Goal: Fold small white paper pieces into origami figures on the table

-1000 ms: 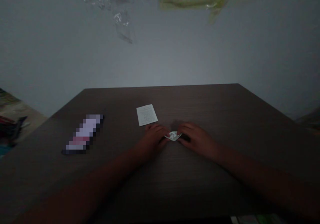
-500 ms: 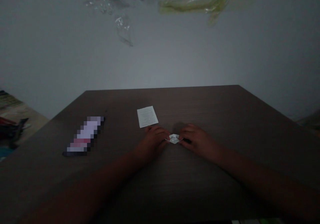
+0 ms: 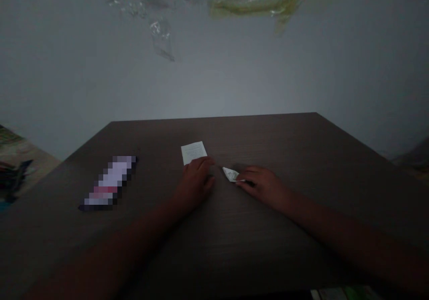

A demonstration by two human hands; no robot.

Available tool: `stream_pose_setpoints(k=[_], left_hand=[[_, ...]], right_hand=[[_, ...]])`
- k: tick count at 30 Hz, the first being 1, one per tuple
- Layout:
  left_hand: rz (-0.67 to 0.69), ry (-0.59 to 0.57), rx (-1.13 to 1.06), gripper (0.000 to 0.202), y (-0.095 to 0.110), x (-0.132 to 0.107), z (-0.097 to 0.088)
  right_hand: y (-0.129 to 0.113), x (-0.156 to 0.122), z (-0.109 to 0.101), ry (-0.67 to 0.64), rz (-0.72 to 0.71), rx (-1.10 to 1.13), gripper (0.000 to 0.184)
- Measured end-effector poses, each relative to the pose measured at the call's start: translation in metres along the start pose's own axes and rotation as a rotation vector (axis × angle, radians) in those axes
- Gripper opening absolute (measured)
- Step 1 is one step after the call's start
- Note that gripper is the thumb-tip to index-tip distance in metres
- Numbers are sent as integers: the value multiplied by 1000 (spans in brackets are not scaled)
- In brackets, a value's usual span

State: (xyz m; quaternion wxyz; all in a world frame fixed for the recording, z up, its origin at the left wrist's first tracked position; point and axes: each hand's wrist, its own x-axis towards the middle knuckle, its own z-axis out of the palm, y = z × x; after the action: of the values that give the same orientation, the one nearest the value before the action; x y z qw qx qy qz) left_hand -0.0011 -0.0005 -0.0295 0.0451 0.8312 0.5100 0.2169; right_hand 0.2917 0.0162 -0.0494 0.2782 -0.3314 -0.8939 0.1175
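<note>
A small piece of folded white paper (image 3: pixel 230 174) with faint print is pinched at its right end in my right hand (image 3: pixel 263 183). The paper's left end points free toward the upper left, and its right tip is hidden by my fingers. My left hand (image 3: pixel 196 179) is apart from the folded paper, with thumb and fingers separated and nothing between them. Just beyond that hand lies a flat, square printed sheet (image 3: pixel 193 151), its near edge covered by the fingers.
On the left of the dark wooden table (image 3: pixel 214 255) lies a phone (image 3: pixel 110 181) with a blurred, lit screen. A pale wall (image 3: pixel 214 76) rises behind the far edge. Yellowish tape (image 3: pixel 248 7) and clear tape (image 3: pixel 161 34) stick to it.
My left hand has let go of the folded paper and moved left, now overlapping the sheet's near edge. The folded paper has turned, its free end swinging up and left.
</note>
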Motion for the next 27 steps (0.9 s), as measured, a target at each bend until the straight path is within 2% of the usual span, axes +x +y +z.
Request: stream_pose_setpoints(k=[6, 10, 15, 21, 27], left_hand=[[-145, -4, 89, 44, -20, 4, 2], [-177, -50, 118, 48, -30, 7, 0], [-71, -95, 91, 39, -33, 9, -2], [129, -135, 8, 27, -20, 8, -2], [157, -122, -26, 25, -11, 5, -2]], right_hand=[[6, 2, -4, 136, 113, 23, 20], [13, 4, -4, 182, 150, 9, 27], [20, 6, -2, 209, 165, -8, 31], [29, 7, 1, 219, 207, -41, 31], [31, 9, 4, 252, 233, -12, 32]])
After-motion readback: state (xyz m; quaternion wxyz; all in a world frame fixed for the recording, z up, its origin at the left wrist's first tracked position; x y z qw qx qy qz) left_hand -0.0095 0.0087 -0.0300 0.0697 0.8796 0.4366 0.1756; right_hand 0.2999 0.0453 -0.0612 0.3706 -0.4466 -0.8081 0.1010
